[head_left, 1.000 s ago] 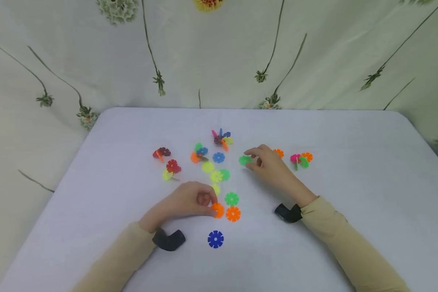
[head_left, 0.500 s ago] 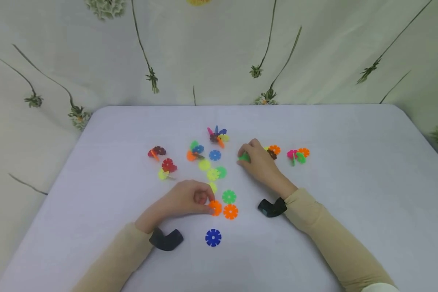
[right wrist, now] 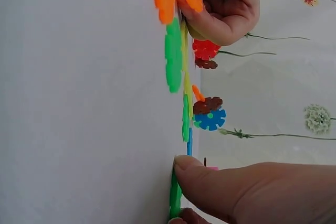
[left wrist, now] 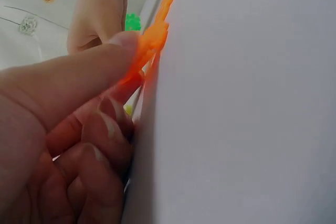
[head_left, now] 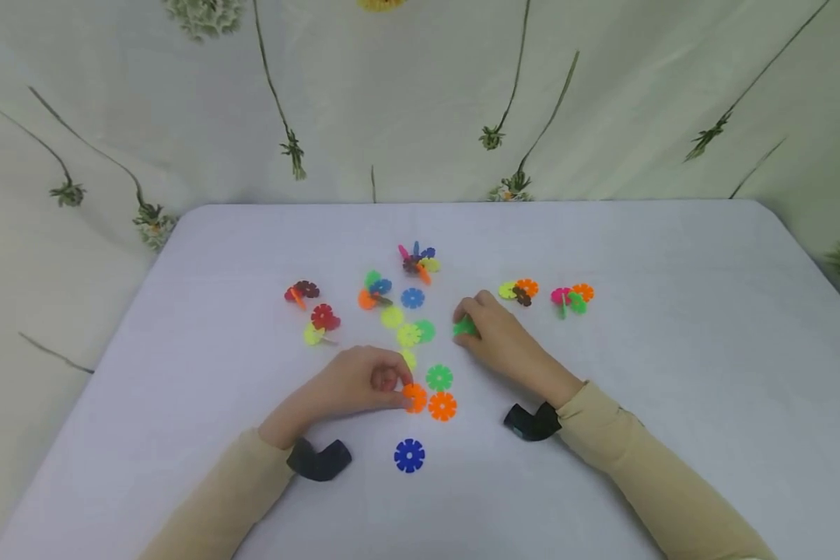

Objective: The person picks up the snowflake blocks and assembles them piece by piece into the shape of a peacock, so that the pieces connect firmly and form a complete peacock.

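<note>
My left hand (head_left: 353,385) pinches an orange notched plastic disc (head_left: 414,398) between thumb and fingers. In the left wrist view the thumb presses on that disc's face, its edge near the table. A second orange disc (head_left: 443,406) lies flat just to its right, with a green disc (head_left: 439,378) behind it. Farther back, my right hand (head_left: 500,334) pinches another green disc (head_left: 465,327). The right wrist view has this disc (right wrist: 175,198) seen edge-on at the tabletop, between thumb and fingertips. A dark blue disc (head_left: 409,456) lies nearest the person.
Several loose yellow discs (head_left: 392,316) and a blue disc (head_left: 413,298) lie mid-table. Joined multicoloured clusters stand around them: one at the back (head_left: 418,262), one at left (head_left: 301,292), another at right (head_left: 572,299). A black curved piece is on each wrist.
The right hand has taken the green disc between its fingers and drawn it nearer the person. A yellow, orange and brown cluster behind it has come into full view. The left hand stays put.
</note>
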Action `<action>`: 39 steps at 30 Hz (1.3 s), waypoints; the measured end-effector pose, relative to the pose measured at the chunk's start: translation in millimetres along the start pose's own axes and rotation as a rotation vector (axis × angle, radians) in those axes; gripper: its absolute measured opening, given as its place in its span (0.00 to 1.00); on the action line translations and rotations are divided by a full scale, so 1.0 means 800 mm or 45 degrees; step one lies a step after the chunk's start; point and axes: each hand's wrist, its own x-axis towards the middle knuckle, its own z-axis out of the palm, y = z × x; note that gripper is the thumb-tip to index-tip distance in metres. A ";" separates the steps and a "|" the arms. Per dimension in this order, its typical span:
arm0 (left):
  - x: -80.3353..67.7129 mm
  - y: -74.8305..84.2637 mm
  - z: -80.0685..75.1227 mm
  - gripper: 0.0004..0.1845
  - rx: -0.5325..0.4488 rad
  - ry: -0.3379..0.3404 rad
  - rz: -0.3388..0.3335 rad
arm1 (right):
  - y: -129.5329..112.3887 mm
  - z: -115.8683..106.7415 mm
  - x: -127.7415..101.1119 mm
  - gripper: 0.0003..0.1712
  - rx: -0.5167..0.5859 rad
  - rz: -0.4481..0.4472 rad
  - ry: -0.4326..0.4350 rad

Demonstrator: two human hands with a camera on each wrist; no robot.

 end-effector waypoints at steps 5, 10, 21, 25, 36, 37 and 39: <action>0.002 -0.003 0.004 0.09 -0.026 0.270 -0.052 | 0.003 0.000 -0.002 0.11 -0.005 0.004 0.001; 0.005 0.003 0.010 0.21 0.059 0.418 -0.232 | 0.004 -0.003 -0.008 0.15 -0.025 0.022 0.022; 0.005 0.013 0.013 0.16 0.046 0.376 -0.278 | 0.012 -0.013 -0.024 0.16 0.008 0.049 -0.053; 0.001 0.009 0.011 0.09 0.030 0.367 -0.220 | 0.012 -0.013 -0.036 0.10 0.000 0.015 -0.081; -0.002 0.021 0.015 0.18 -0.960 0.128 -0.404 | -0.002 -0.005 -0.047 0.04 0.725 -0.172 0.066; -0.002 0.024 0.018 0.19 -1.012 0.126 -0.411 | -0.004 -0.003 -0.048 0.04 0.778 -0.180 0.072; -0.002 0.029 0.021 0.19 -1.092 0.119 -0.406 | -0.007 0.000 -0.050 0.03 0.835 -0.191 0.083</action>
